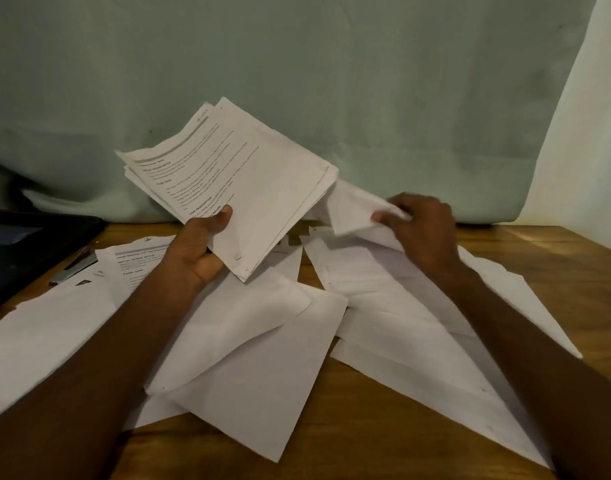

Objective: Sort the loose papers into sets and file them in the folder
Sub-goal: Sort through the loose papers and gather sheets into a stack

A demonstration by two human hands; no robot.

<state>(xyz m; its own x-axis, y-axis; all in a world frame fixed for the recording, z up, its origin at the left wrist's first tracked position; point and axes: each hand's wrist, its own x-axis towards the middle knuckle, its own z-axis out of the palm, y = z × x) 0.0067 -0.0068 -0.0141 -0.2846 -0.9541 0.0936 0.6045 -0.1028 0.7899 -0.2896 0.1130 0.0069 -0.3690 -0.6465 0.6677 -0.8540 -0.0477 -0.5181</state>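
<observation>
Left hand [207, 244] raised over the middle of the bench [383, 452], thumb on top and fingers [208, 261] curled beneath, gripping the lower edge of a stack of printed papers [234, 181]; stack tilted up and fanned toward the far left, headed text on the top sheet, several sheets' edges showing staggered at the right. Right hand [423, 230] lower and to the right, fingers curled, pinching the lifted corner of a single sheet [356, 209] whose far end bends up just under the stack's right corner; whether sheet and stack touch, cannot tell. Loose papers [248, 344] strewn across the wooden bench beneath both forearms, overlapping at all angles, most blank side up, one printed page [137, 261] face up at left beside the left wrist. Dark folder [30, 244] lying at the far left edge of the bench, partly out of view, with a small metallic object [73, 268] resting at its near edge, too blurred to identify. Pale green cloth [297, 81] hanging behind the bench.
</observation>
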